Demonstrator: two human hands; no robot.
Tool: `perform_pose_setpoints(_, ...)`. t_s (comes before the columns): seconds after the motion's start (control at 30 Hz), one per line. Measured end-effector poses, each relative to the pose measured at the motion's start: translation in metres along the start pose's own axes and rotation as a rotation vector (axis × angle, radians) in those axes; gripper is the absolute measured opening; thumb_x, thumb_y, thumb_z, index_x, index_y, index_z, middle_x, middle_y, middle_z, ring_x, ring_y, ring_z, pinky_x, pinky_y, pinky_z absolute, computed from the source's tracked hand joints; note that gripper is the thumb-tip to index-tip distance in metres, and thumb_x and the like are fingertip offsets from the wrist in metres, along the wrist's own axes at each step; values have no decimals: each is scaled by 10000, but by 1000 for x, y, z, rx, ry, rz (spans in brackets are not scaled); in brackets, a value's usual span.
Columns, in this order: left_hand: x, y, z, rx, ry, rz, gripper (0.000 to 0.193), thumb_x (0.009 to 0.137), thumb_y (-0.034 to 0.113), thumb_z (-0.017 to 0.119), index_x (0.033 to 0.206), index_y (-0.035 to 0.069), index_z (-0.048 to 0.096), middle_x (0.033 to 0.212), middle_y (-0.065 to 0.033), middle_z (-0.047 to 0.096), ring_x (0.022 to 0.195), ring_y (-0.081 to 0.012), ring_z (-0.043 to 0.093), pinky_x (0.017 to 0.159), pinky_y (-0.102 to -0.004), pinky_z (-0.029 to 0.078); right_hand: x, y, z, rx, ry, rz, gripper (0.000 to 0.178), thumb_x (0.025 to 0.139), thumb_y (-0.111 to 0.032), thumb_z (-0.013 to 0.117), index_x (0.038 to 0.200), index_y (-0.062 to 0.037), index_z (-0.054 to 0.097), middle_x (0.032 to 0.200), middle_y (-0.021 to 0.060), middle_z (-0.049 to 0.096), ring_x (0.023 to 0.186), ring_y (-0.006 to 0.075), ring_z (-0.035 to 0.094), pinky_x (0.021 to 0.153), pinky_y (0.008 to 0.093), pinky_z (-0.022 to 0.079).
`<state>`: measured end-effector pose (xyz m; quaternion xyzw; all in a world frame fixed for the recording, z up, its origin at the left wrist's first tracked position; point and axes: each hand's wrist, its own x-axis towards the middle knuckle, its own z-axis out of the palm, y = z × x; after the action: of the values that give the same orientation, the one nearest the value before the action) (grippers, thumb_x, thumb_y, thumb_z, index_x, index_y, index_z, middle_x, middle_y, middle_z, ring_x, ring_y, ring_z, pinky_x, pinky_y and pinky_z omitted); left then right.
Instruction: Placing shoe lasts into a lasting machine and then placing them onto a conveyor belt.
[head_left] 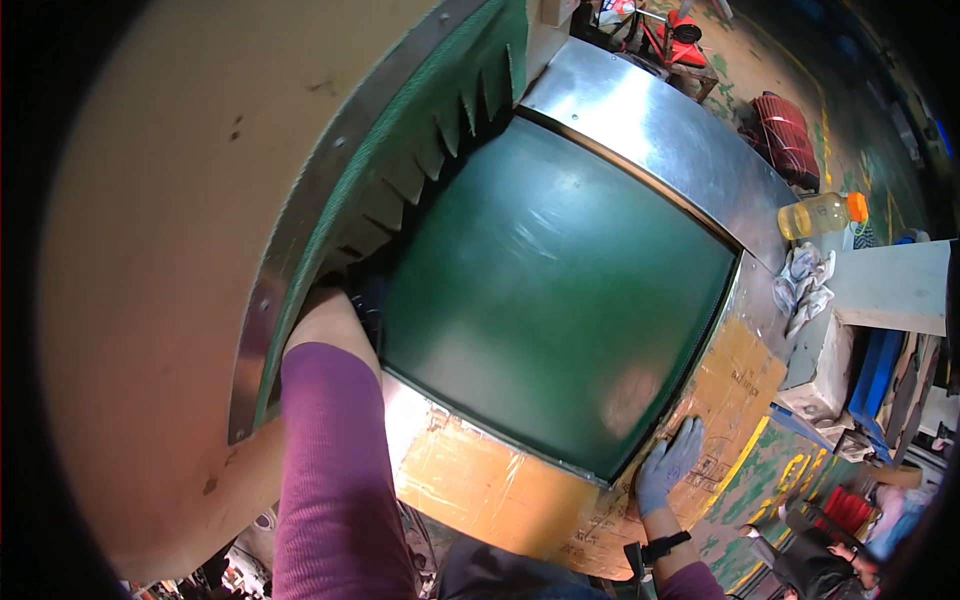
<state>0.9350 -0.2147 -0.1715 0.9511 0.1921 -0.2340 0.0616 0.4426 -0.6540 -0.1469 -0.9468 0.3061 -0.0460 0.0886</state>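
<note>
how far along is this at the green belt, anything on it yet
Done: nothing shows as finished; the green belt lies bare. In hand: the left hand reaches under the toothed green flap, fingers hidden, while the gloved right hand rests flat on the taped cardboard edge. Left: cannot tell.

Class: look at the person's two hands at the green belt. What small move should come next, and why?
Probably draw the left hand back slowly. It is reaching under the green toothed flap at the edge of the wide green conveyor belt, its grip hidden, while the gloved right hand lies flat on the taped cardboard edge, bracing.
</note>
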Motion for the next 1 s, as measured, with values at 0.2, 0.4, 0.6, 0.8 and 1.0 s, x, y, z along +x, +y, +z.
perform_pose_setpoints(0.2, 13, -17, 5, -16, 3, 4, 456, 930, 345, 571, 1242, 15, 599, 1343, -186, 570, 1190, -314, 562, 984, -438, 456, 5, -5, -2, 9, -7, 3, 576, 997, -288, 366, 1470, 42, 350, 1522, 264, 343, 1415, 430, 309, 1175, 504, 198)
perform_pose_setpoints(0.4, -10, -12, 25, -162, 79, 21, 513, 922, 364, 581, 1292, 8, 572, 1383, -181, 547, 1214, -301, 546, 982, -435, 451, 7, -2, -4, -4, -36, 12, 592, 940, -202, 416, 1470, 47, 329, 1537, 265, 311, 1421, 455, 274, 1170, 535, 185)
perform_pose_setpoints(0.6, -133, 16, 105, -636, 192, 91, 575, 914, 383, 591, 1341, 2, 544, 1423, -175, 524, 1239, -288, 529, 981, -432, 447, 6, -4, -8, -8, 20, -26, 584, 946, -229, 432, 1466, 26, 355, 1526, 252, 341, 1416, 427, 300, 1167, 514, 206)
perform_pose_setpoints(0.8, -307, 134, 121, -861, 569, 30, 831, 674, 358, 853, 1273, -54, 451, 1174, -241, 555, 1094, -391, 546, 980, -450, 436, 38, -41, -28, 179, 5, 27, 581, 871, -232, 593, 1370, 32, 455, 1395, 266, 477, 1282, 441, 436, 1097, 501, 318)
perform_pose_setpoints(1.0, -393, 40, 75, -804, -117, 599, 492, 807, 138, 674, 1249, 26, 487, 1199, -215, 546, 1125, -404, 549, 963, -489, 451, 74, -233, -1, 775, -141, -118, 835, 773, -336, 773, 1419, 37, 399, 1329, 298, 515, 1236, 412, 492, 1073, 464, 368)
